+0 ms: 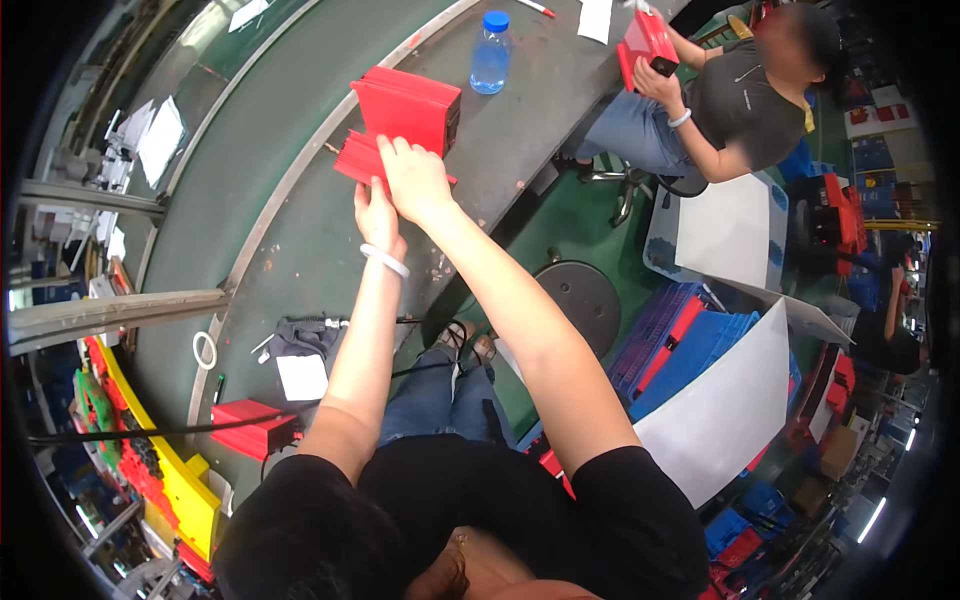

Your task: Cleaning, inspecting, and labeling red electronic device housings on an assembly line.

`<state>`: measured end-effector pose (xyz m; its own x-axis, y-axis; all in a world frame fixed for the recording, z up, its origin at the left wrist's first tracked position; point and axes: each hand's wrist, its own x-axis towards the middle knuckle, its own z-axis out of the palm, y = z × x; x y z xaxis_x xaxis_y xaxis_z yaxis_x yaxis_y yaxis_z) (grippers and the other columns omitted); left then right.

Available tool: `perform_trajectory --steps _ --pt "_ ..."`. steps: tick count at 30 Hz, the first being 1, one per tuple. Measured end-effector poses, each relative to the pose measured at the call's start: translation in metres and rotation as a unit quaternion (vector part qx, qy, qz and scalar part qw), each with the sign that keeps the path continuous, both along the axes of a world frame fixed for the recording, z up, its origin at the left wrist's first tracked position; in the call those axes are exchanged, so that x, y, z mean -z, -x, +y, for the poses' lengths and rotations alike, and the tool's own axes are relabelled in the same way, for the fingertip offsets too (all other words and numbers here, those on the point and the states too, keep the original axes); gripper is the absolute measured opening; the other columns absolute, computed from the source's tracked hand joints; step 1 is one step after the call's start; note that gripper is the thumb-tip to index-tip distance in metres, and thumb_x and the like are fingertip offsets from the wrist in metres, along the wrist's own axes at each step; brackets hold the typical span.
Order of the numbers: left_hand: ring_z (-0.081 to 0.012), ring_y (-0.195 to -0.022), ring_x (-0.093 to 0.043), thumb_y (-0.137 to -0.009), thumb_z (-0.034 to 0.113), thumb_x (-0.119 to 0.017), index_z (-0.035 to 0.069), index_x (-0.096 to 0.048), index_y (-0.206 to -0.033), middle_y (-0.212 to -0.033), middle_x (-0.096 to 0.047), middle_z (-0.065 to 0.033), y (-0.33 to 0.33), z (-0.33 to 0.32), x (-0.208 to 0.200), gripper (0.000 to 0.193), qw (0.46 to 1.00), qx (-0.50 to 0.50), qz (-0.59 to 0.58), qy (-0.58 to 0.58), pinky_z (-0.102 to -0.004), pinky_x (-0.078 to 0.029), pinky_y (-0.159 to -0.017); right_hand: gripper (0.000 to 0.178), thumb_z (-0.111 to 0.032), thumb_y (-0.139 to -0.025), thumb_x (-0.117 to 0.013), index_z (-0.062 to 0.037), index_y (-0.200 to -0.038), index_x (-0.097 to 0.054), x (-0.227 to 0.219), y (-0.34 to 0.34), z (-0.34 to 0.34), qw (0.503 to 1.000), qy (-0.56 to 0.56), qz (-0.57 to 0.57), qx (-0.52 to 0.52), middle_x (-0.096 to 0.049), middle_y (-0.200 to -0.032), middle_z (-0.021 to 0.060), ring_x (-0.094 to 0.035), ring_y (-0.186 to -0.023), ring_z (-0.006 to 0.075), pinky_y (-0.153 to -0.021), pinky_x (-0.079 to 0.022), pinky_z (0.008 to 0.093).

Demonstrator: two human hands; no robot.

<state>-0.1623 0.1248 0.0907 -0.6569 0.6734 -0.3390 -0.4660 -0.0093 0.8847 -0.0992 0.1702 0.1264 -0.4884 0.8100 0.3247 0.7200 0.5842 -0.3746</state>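
Both arms reach forward to a red ribbed box point(358, 158) at the far side of the grey-green workbench. My right hand point(416, 180) grips it from the right, fingers laid over its upper face. At its near edge, my left hand point(378, 216), with a white band on the wrist, closes on it from below; part of its grip is hidden. Directly behind stands a second red ribbed box point(408, 108), close to my right fingertips. A small thin tip sticks out at the left of the held box; what it is I cannot make out.
A blue-capped clear bottle point(490, 55) stands beyond the boxes. Another person point(740, 110) sits at the far right, holding a red box point(648, 48). Nearer me are a third red box point(252, 428), a dark cloth point(302, 337), a white ring point(204, 350) and a round stool point(570, 300).
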Motion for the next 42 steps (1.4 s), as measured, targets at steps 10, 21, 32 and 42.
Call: perform_trajectory --steps 10,21,32,42 --pt "-0.0206 -0.106 -0.054 -0.088 0.028 -0.062 -0.003 -0.043 -0.13 -0.122 -0.053 -0.0139 0.029 0.021 -0.049 0.055 0.939 -0.097 0.33 0.011 -0.0315 -0.042 -0.091 0.083 -0.045 -0.065 -0.078 0.0009 -0.125 -0.044 0.023 -0.092 0.08 0.937 0.192 0.241 0.162 -0.053 -0.122 0.0183 -0.053 -0.114 0.0308 -0.094 -0.043 0.0392" --pt "-0.0318 -0.13 -0.032 -0.078 0.037 -0.072 -0.002 -0.033 -0.136 -0.137 -0.041 -0.0175 0.057 0.099 -0.065 0.081 0.979 0.183 -0.06 0.067 -0.0455 -0.022 -0.109 0.068 -0.033 -0.055 -0.086 -0.0064 -0.106 -0.049 0.049 -0.043 0.119 0.946 0.205 0.229 0.105 -0.066 -0.097 0.0136 -0.064 -0.094 0.0288 -0.079 -0.051 0.0381" --pt "-0.0218 -0.107 -0.057 -0.089 0.025 -0.06 0.01 -0.052 -0.118 -0.114 -0.061 -0.0068 0.06 0.113 -0.072 0.034 0.928 0.153 -0.331 -0.072 -0.0419 -0.046 -0.094 0.051 -0.015 -0.061 -0.073 -0.0148 -0.109 -0.058 -0.055 -0.038 0.092 0.977 -0.171 0.123 -0.038 -0.062 -0.107 0.0005 -0.061 -0.098 0.0214 -0.076 -0.052 0.0321" --pt "-0.019 -0.108 -0.058 -0.092 0.031 -0.056 0.01 -0.049 -0.124 -0.119 -0.059 -0.0058 0.043 0.086 -0.076 0.039 0.902 0.204 -0.327 -0.194 -0.0348 -0.051 -0.088 0.055 -0.025 -0.064 -0.072 -0.0154 -0.116 -0.058 -0.094 -0.067 0.071 0.969 -0.207 0.085 -0.102 -0.06 -0.115 0.0032 -0.057 -0.106 0.0254 -0.085 -0.048 0.0363"
